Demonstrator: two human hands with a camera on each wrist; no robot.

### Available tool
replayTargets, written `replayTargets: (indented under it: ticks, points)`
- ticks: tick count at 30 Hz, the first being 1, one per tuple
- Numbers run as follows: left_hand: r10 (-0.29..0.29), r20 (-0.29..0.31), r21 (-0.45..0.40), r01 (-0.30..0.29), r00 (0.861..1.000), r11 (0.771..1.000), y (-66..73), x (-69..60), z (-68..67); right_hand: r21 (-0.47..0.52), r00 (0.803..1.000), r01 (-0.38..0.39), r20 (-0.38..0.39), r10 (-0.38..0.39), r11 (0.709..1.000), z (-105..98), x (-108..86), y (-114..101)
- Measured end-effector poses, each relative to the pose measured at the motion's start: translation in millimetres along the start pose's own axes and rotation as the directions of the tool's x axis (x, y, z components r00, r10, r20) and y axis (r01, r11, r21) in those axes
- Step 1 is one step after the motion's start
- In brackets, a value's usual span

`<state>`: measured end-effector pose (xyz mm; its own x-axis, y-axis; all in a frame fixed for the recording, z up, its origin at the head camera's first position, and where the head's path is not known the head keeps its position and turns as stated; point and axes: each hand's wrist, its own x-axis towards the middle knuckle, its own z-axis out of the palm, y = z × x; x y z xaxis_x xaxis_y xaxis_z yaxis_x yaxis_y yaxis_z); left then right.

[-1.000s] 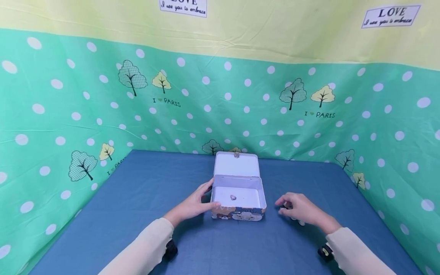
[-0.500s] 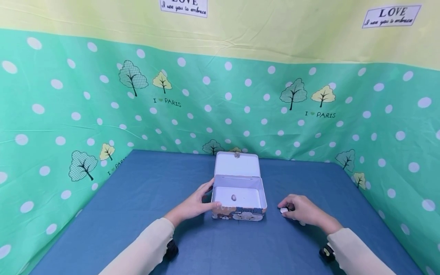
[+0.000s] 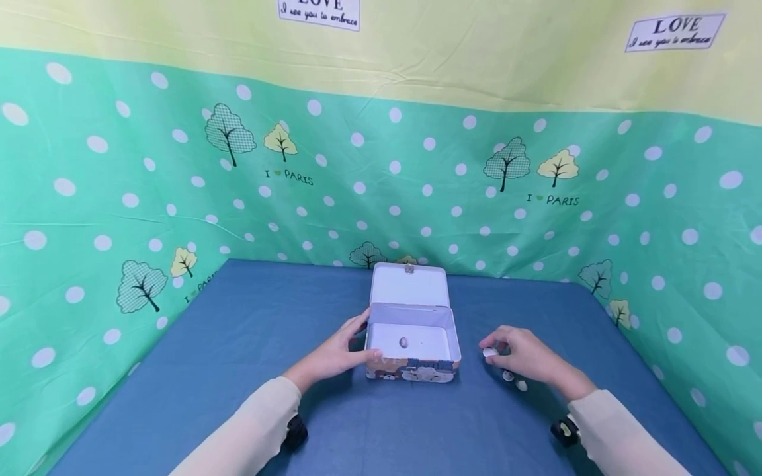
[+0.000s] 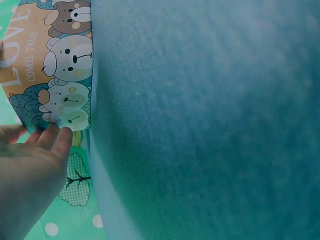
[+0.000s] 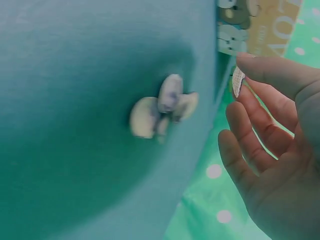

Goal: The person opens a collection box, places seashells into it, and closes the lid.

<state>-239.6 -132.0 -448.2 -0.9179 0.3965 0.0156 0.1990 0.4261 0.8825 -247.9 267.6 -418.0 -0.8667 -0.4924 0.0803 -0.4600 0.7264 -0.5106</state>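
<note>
A hinged tin box [image 3: 428, 372] with printed bears stands on the table, its lid [image 3: 409, 285] raised at the back. One small seashell [image 3: 403, 342] lies on its white floor. My left hand [image 3: 330, 357] holds the box's left side, thumb at the front corner and fingers along the side wall. To the right of the box, my right hand [image 3: 526, 356] pinches a pale ribbed seashell [image 5: 238, 81] between thumb and fingers, above the table. Several more shells [image 5: 171, 94] lie in a cluster on the cloth below that hand, partly hidden by it in the head view.
Dark blue cloth [image 3: 250, 330] covers the table. Behind and at both sides hangs a green dotted curtain [image 3: 333, 198], close to the table's back edge and the raised lid. Each wrist wears a black strap device [image 3: 564, 433].
The right hand has lifted slightly with a shell in its pinch, uncovering shells on the cloth beneath. The shell in the box has rocked to a standstill; the left hand keeps its place.
</note>
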Motion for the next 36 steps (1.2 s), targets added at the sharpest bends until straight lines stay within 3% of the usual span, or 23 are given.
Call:
replayTargets:
  ticks: [11,18,36]
  points:
    - [-0.005,-0.01,0.008,0.005,1.0,1.0,-0.6,0.9,1.0,0.008,0.999,0.002,-0.045,-0.001,1.0,-18.2,8.8,-20.9]
    - [0.0,-0.007,0.009,0.0,1.0,1.0,0.2,0.4,0.7,0.011,0.997,0.057,-0.05,-0.056,0.998,-20.9,19.9,-40.1]
    - [-0.009,-0.008,-0.004,0.009,1.0,1.0,-0.8,1.2,0.3,0.065,0.977,0.212,-0.034,-0.211,0.975,2.9,59.9,-70.2]
